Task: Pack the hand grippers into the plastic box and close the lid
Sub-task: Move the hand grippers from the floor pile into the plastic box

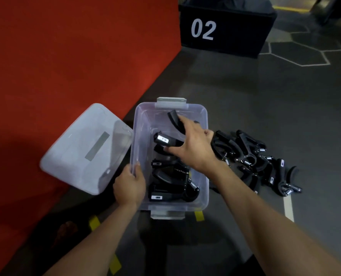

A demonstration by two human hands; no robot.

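Observation:
A clear plastic box stands open on the dark floor. Several black hand grippers lie inside it. My right hand is over the box, shut on a black hand gripper whose two handles stick out toward the far left. My left hand grips the box's left rim near the front corner. The clear lid lies to the left of the box, partly on the red mat. A pile of several more hand grippers lies on the floor right of the box.
A red mat covers the left side. A black crate marked 02 stands at the back. Yellow tape marks and a white line are on the grey floor near the box.

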